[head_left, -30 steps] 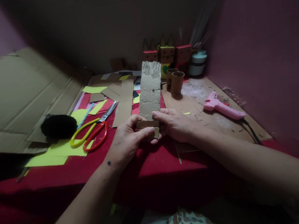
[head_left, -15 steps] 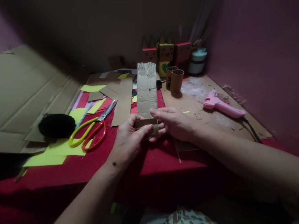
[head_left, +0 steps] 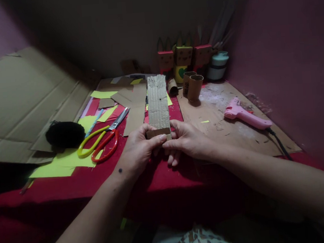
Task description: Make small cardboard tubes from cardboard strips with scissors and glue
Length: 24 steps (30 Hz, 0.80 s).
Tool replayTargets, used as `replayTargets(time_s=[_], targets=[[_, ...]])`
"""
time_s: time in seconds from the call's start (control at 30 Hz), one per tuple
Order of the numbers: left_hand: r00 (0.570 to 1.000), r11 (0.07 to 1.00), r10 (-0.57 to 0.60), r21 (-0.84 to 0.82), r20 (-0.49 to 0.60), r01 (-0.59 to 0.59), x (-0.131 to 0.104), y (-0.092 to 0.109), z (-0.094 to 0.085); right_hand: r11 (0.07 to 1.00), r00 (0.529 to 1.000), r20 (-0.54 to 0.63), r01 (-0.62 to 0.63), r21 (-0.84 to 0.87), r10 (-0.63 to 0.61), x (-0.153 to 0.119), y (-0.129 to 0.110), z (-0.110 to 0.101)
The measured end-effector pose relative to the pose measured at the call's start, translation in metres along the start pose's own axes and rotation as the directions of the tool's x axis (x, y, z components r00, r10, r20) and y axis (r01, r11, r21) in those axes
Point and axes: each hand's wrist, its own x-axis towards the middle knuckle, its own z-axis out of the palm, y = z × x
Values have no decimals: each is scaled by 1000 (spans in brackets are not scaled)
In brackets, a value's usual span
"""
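Note:
A long cardboard strip (head_left: 158,103) points away from me, its near end folded up into a short flap. My left hand (head_left: 138,144) is closed on the folded end from the left, thumb across the flap. From the right, my right hand (head_left: 187,139) pinches the same end, its thumb near the left thumb and its lower fingers beneath. Part of the fold is hidden by the fingers. Left of my left hand lie scissors (head_left: 104,144) with one yellow and one red handle, blades pointing away.
A pink glue gun (head_left: 245,115) with a black cord lies on a cardboard sheet (head_left: 222,139) at right. Cardboard tubes (head_left: 195,88) stand behind, before box-headed figures (head_left: 184,56) and a teal-lidded jar (head_left: 218,65). Left are yellow paper (head_left: 52,168), a black fuzzy ball (head_left: 65,136) and large cardboard (head_left: 23,106).
My right thumb has moved down from the strip's surface to the flap's near edge. The strip's far end sits lower, revealing a tube lying behind it. The view has shifted slightly.

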Motion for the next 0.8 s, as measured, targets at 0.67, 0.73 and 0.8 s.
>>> replayTargets(time_s=[0.67,0.73,0.8], targets=[[983,980,182,88,-11,-181,-2,-1,-1,987,985,79,154,-39,-151,6,10,-8],[975,974,223,44,-18,-222,0,0,-1,988,985,79,154,-11,-152,5,7,-8],[960,959,279,-46,-38,-280,1,-1,-3,986,983,73,168,22,-169,4,5,-9]])
